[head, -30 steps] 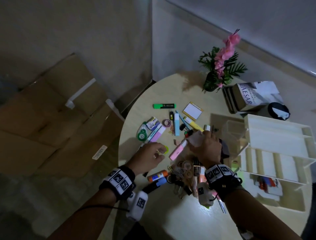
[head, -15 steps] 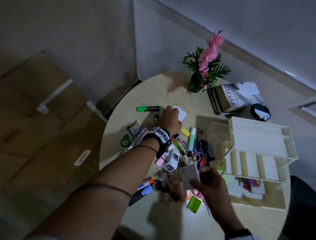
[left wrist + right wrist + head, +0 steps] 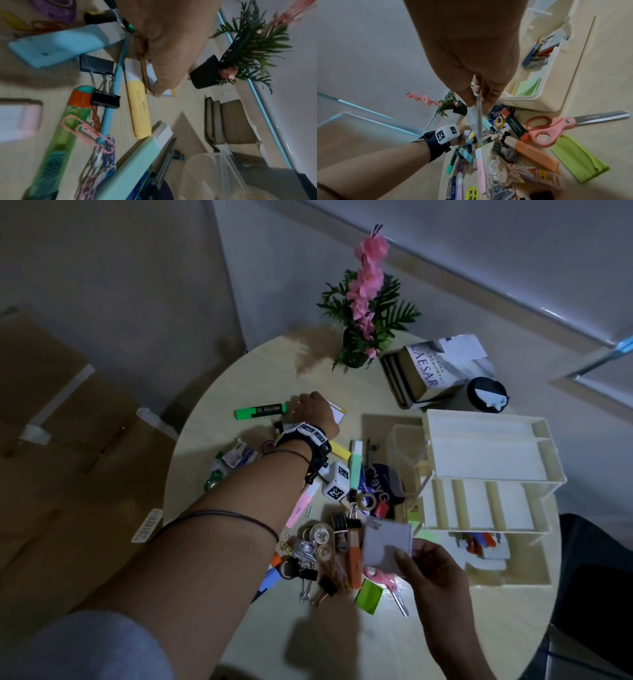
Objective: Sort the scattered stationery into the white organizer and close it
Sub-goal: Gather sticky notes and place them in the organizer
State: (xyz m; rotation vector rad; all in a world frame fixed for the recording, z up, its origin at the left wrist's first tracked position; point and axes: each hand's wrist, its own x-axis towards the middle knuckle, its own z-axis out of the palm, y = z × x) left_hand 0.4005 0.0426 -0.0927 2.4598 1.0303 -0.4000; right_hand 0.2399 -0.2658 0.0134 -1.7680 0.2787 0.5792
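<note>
The white organizer [image 3: 479, 474] stands open at the table's right, its tiers fanned out; a stapler [image 3: 537, 54] and green notes [image 3: 528, 88] lie in the bottom tray. My left hand [image 3: 313, 412] reaches far across the table. There its thumb [image 3: 159, 86] and fingers pinch a white note pad with a yellow edge [image 3: 339, 416]. My right hand [image 3: 421, 563] is near me above the pile and pinches a grey square card [image 3: 387, 544], seen edge-on in the right wrist view [image 3: 476, 119]. Scattered stationery covers the middle of the table.
A green highlighter [image 3: 260, 410] lies just left of my left hand. Pink scissors [image 3: 556, 127], binder clips [image 3: 342, 523], tape rolls and markers lie below the card. A flower pot [image 3: 356, 350], books [image 3: 431, 371], a black lid [image 3: 486, 398] and a clear cup [image 3: 404, 446] stand at the back. Cardboard boxes [image 3: 68, 440] lie left.
My left hand has moved from the near pile to the far note pad. My right hand has drawn back toward me with the grey card.
</note>
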